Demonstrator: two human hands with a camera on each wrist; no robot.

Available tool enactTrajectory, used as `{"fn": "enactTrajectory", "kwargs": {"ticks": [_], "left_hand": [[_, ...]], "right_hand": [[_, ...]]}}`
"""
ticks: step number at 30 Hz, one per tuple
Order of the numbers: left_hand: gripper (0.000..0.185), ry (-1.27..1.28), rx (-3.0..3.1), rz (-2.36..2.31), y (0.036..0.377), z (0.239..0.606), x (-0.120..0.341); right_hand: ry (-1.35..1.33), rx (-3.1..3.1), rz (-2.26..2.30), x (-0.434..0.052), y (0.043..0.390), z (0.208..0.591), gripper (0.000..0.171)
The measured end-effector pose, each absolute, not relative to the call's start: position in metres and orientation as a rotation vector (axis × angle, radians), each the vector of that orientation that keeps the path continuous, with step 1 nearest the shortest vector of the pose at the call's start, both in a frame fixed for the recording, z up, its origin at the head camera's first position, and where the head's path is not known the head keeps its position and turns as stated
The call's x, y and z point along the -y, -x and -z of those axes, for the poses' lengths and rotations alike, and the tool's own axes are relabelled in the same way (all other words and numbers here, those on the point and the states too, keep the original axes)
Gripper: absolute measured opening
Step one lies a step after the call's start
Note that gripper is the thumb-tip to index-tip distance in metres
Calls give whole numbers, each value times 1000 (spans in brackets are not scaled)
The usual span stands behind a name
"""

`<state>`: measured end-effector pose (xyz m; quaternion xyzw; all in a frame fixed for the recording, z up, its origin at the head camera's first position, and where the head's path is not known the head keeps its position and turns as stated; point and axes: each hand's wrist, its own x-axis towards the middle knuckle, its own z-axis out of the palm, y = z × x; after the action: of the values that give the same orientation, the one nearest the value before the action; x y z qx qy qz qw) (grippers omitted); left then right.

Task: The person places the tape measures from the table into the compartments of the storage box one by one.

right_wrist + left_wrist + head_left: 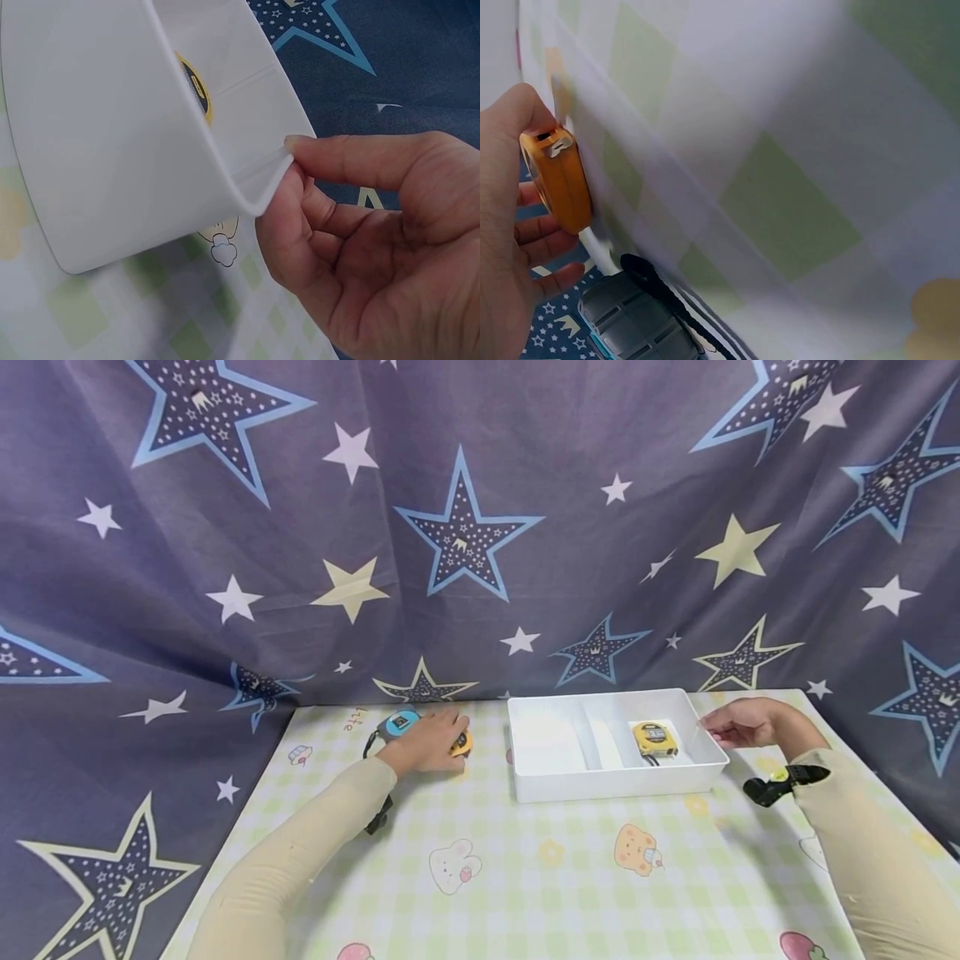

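My left hand [431, 745] grips an orange tape measure [564, 184] between thumb and fingers, low over the tablecloth. Just left of that hand lies a blue and dark grey tape measure [397, 723] with a black wrist strap; its ridged grey side [634, 315] shows in the left wrist view. On the right, my right hand [744, 723] pinches the rim of a white divided box [607, 787] at its right end, thumb on top of the edge [300, 142]. In the box's right compartment rests a yellow tape measure [654, 738], partly hidden by the wall in the right wrist view.
A green and white checked tablecloth [510, 893] with cartoon prints covers the table. Behind it hangs a dark blue curtain [570, 560] patterned with stars. The box's left compartment [547, 739] has bare white walls. A black strap [783, 783] circles the right wrist.
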<state>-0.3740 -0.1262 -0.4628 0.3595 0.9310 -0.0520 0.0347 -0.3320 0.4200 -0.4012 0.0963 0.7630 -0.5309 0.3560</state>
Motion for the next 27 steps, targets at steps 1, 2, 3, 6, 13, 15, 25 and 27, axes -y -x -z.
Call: {"fn": "enactTrajectory", "kwargs": {"ticks": [1,2,3,6,13,15,25,27], "left_hand": [[61,-1103,-2861,158,374,463,126],[61,-1098,-2859,159,374,463,126],[61,-1095,-2859,157,374,463,126],[60,-1089,-2855,151,375,462,126],[58,-1073,-2845,133,374,461,124],[58,-1066,-2840,135,373,461,124],[59,-1063,-2846,141,374,461,124],[58,-1067,-2846,136,375,461,124]], "right_hand": [[-251,-1969,1374,-420,332,401,31],[-252,-1967,1376,-420,332,401,30],[-254,-1968,1376,-420,332,401,30],[-253,-1967,1381,-421,331,402,30],[-259,-1964,1397,-417,329,398,28],[-264,-1962,1397,-417,328,396,27],[-262,-1965,1394,-420,331,398,25],[-259,-1972,1392,-420,331,398,25]]}}
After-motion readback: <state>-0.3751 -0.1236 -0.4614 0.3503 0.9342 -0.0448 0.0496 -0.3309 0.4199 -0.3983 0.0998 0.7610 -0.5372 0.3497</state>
